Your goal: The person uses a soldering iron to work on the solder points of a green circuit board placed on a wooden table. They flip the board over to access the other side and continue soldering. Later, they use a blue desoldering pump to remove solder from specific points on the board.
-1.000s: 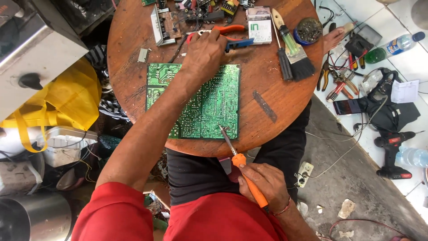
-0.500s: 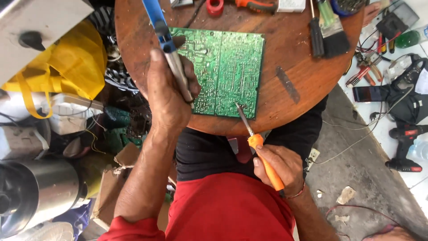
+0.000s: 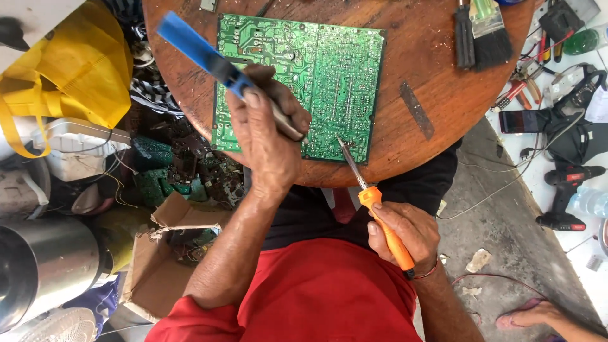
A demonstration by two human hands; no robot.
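A green circuit board (image 3: 323,69) lies solder side up on a round wooden table (image 3: 418,158). My left hand (image 3: 269,136) grips a blue desoldering pump (image 3: 209,57), its grey tip pointing down at the board's near edge. My right hand (image 3: 405,234) holds an orange-handled soldering iron (image 3: 373,202) just off the table's near rim. The iron's metal tip touches the board near its lower right corner, close to the pump's tip.
Two paint brushes (image 3: 484,31) lie at the table's far right, a dark metal strip (image 3: 417,109) beside the board. A yellow bag (image 3: 69,69), a cardboard box (image 3: 158,253) and a steel pot (image 3: 44,269) crowd the floor at left. Pliers, a drill (image 3: 563,190) and cables lie right.
My left hand picked up the blue pump from the table's far side and brought it down to the board's near edge. The iron's tip moved onto the board.
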